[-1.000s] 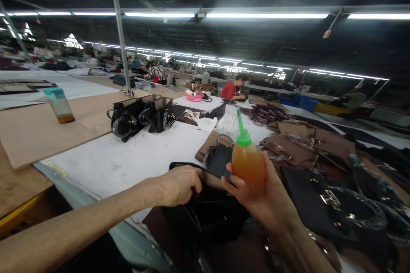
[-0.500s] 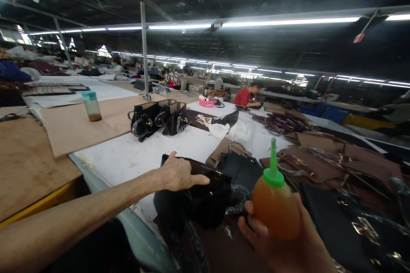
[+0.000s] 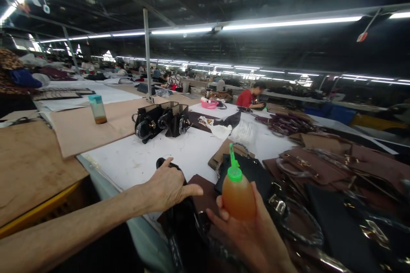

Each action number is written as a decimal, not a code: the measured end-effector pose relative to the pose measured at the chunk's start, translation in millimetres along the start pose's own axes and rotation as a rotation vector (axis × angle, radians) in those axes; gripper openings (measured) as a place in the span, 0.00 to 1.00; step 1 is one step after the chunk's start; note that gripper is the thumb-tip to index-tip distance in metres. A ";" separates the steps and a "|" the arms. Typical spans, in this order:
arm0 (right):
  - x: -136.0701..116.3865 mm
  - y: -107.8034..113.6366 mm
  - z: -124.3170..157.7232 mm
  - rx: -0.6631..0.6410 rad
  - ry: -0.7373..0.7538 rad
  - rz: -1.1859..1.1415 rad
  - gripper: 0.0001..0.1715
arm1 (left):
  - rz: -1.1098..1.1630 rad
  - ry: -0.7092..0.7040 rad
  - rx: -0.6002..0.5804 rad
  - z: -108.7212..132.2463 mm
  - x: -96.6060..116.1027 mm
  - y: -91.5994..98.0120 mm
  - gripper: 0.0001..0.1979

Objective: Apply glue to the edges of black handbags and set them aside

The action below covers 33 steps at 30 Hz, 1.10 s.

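My left hand (image 3: pixel 169 185) is over a black bag (image 3: pixel 187 222) near the table's front edge, with its thumb stretched out to the right and a finger pointing forward. Its other fingers bend down onto the bag, and what they grip is hidden. My right hand (image 3: pixel 243 226) is wrapped round a squeeze bottle (image 3: pixel 238 198) of orange-brown liquid with a green nozzle, held upright. Behind the bottle lies another black bag (image 3: pixel 256 170) with a wrapped handle.
Black bags (image 3: pixel 160 121) stand on the white table covering (image 3: pixel 128 158). A blue-lidded container (image 3: pixel 98 111) is at the left, a pink basket (image 3: pixel 209 103) further back. Brown bags (image 3: pixel 314 164) cover the right side. A person in red (image 3: pixel 245 99) sits beyond.
My right hand and the bottle have moved left. The black bag under my left hand has turned and its open top no longer shows. My left hand has shifted slightly left.
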State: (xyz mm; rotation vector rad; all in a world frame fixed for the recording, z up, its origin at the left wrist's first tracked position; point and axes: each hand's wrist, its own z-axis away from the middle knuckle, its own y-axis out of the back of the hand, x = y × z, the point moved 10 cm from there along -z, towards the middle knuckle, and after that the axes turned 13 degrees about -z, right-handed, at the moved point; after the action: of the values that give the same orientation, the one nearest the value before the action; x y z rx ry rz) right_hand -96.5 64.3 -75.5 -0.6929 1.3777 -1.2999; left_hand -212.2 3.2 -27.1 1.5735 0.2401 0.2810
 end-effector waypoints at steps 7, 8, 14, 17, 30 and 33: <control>29.2 1.0 8.4 -0.035 -0.023 -0.133 0.32 | -0.092 0.098 -0.093 -18.7 2.5 3.2 0.16; 20.7 1.1 9.4 -0.024 0.005 -0.135 0.31 | -0.088 0.061 -0.092 -19.9 8.5 11.0 0.13; -68.8 -7.2 33.5 0.096 0.338 -0.077 0.26 | -0.181 -0.239 -0.161 -10.7 61.1 40.8 0.08; -95.3 -15.4 46.3 0.118 0.455 -0.037 0.24 | -0.251 -0.332 -0.269 5.2 84.6 18.2 0.08; -71.4 -40.0 11.6 0.011 0.478 0.121 0.24 | 0.495 -0.137 -0.275 29.1 45.5 -18.7 0.25; -67.9 -45.8 9.6 0.006 0.479 0.198 0.22 | 0.427 -0.019 -0.303 25.0 11.5 -21.9 0.24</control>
State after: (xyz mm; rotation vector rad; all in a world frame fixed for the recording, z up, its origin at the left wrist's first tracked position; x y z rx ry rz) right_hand -81.0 112.7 -10.6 -0.2332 1.7737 -1.3585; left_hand -192.7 -16.2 -49.0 1.3135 -0.1534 0.6047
